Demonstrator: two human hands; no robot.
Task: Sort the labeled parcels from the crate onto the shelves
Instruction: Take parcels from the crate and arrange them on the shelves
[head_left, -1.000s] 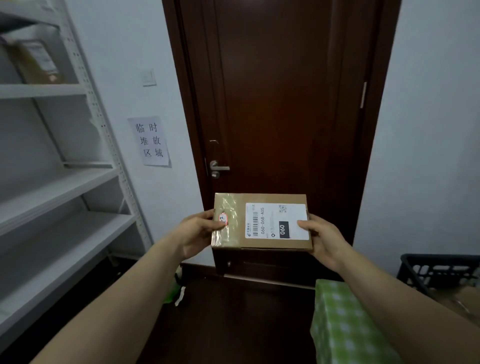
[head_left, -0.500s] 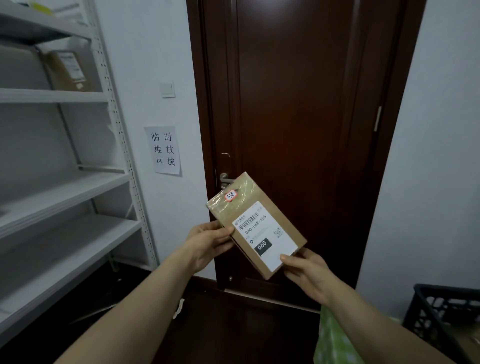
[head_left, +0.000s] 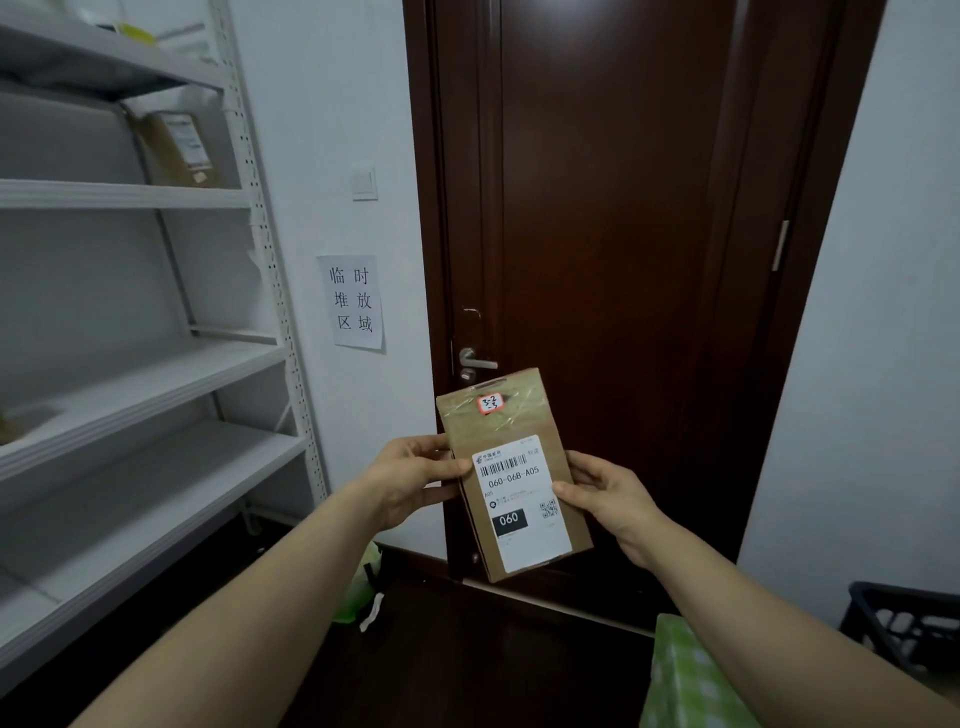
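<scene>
Both hands, left (head_left: 410, 480) and right (head_left: 605, 491), pinch the flat brown cardboard parcel (head_left: 511, 473) by its edges; misreading its small red sticker (head_left: 491, 404) could send it to the wrong white metal shelf (head_left: 156, 374).

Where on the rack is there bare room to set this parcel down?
For the parcel: the middle shelf is bare from the right post to a brown thing at the left edge. The shelf below shows bare. The upper shelf holds a standing box at its right end.

Brown parcel (head_left: 511, 470) with white label (head_left: 521, 501), dark brown door (head_left: 613, 218), green-checked cloth (head_left: 685, 680).
</scene>
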